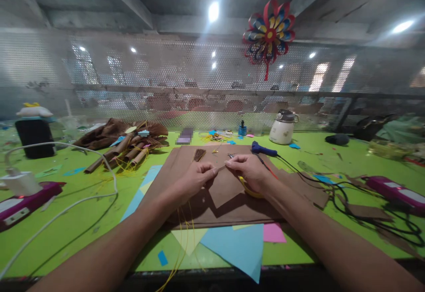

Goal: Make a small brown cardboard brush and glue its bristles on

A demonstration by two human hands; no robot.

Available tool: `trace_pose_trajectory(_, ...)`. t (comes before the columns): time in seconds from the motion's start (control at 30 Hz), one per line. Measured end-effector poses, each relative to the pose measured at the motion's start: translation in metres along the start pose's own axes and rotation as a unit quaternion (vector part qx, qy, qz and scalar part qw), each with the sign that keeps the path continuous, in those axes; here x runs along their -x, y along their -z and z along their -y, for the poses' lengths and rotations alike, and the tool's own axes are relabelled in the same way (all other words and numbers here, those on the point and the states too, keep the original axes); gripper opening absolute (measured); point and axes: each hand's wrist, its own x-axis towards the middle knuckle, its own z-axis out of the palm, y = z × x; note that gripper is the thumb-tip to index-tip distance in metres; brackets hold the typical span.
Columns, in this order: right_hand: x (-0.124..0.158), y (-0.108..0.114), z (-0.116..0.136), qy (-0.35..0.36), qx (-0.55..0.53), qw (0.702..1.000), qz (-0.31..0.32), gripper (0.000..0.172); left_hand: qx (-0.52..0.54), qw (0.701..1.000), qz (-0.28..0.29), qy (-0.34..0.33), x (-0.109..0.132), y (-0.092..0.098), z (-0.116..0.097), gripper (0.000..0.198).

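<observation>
My left hand and my right hand are close together over a stack of brown paper sheets. Each pinches between thumb and fingertips, and a thin edge of brown paper spans the small gap between them. Just beyond my left hand shows a fringed brown bundle; whether that hand touches it I cannot tell. Yellow threads trail below my left wrist. Under my right hand is a yellow loop, perhaps a scissors handle, mostly covered. A blue-handled corded tool lies just behind it.
Brown paper rolls with yellow threads lie at back left. A white cable loops from a purple power strip; another power strip sits right, near black cords. A white kettle stands behind. Blue paper overhangs the front edge.
</observation>
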Motion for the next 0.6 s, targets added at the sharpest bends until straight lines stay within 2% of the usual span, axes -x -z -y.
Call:
trace_pose_trajectory(0.2, -0.003, 0.004, 0.001, 0.033, 0.024, 0.999, 0.020, 0.028, 0.038, 0.999, 0.021, 0.029, 0.000, 0.003, 0.004, 0.029)
trace_pose_trajectory(0.4, -0.006, 0.011, 0.006, 0.031, 0.051, 0.998, -0.036, 0.032, 0.089, 0.991, 0.077, 0.067, -0.001, 0.011, 0.006, 0.029)
trace_pose_trajectory(0.6, -0.006, 0.012, 0.006, 0.032, 0.080, 0.995, -0.043, 0.035, 0.095, 0.990, 0.073, 0.075, -0.003, 0.011, 0.010, 0.034)
